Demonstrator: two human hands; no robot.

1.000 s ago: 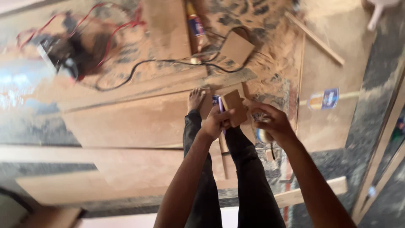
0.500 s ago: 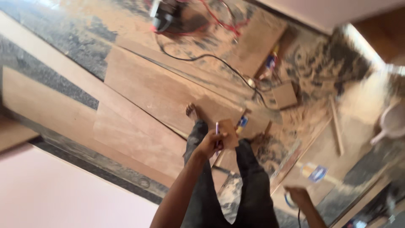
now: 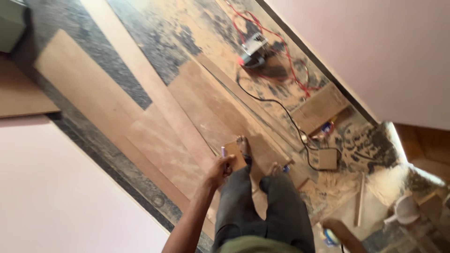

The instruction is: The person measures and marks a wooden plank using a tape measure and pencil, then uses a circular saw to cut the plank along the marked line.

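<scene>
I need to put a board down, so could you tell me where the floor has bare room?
Free: the long plywood sheets left of the feet, toward the dark floor strip. Crowded: right of the feet, with black cable, power tool, offcuts and sawdust.

Tan plywood boards (image 3: 154, 122) cover a speckled grey-black floor (image 3: 136, 91); beyond the boards, a red cable (image 3: 300, 70) loops beside a black cord (image 3: 276, 105). Pale pink walls (image 3: 375, 51); dark grey trousers (image 3: 262, 206).

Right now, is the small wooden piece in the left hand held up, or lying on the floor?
Held up: the left hand grips the small wooden piece above the plywood sheets.
</scene>
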